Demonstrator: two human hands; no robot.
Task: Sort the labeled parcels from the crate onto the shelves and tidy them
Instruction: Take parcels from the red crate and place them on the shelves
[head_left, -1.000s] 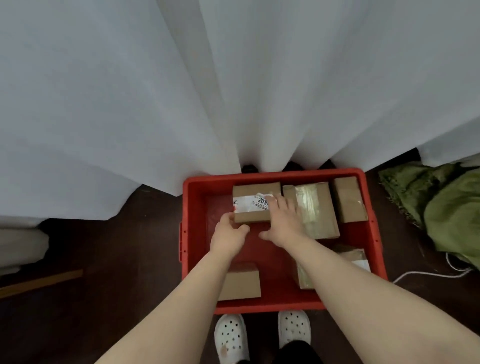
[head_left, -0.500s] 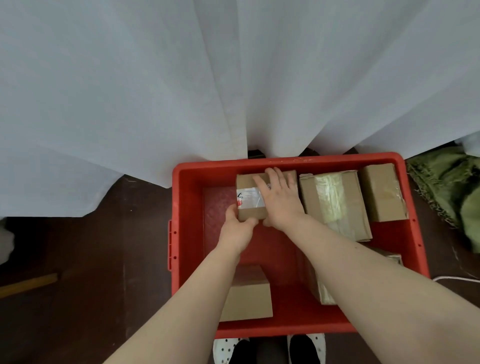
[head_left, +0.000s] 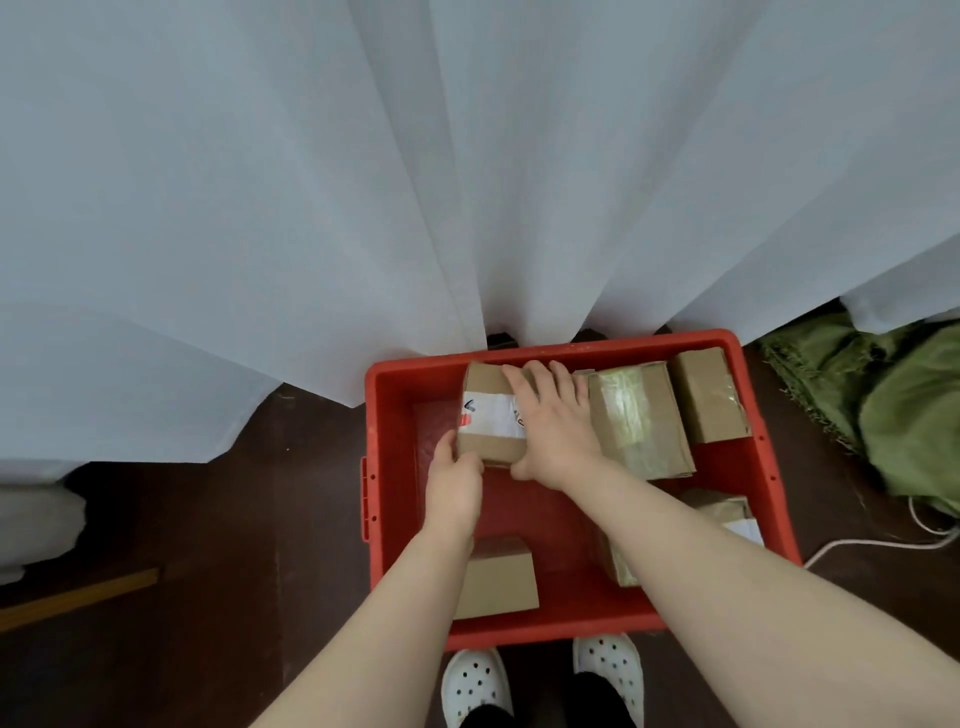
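**boxrat:** Where are we at? Left to right: the red crate (head_left: 370, 415) sits on the dark floor. Our left hand (head_left: 454, 483) has its grip closed round the near-left corner of the labelled parcel (head_left: 485, 415). That parcel lies in the far-left part of the crate, close to the back wall. Our right hand (head_left: 558, 431) is spread flat on top of it, fingers straight out toward the far edge and thumb down at the near edge. So that grip is open and pressing, not wrapped round anything.

**shelfie:** Looks like the pick-up to us, and only just begun. We can't tell if it's off the crate bottom yet. What we'd do is hook the right fingertips over the far edge so the thumb has something to squeeze against. That way we're not relying on the left corner alone. Then we'd lift straight up, not sideways, because the taped parcel (head_left: 636, 415) is just beside it on the right. Our hand hides whether the two touch. Dragging could also shove that one into the small parcel (head_left: 706, 397) in the far-right corner. We'd keep the label facing up and slide the right hand off it, since half the writing is covered. We need to read it before picking a shelf, and no shelf is in view from here.
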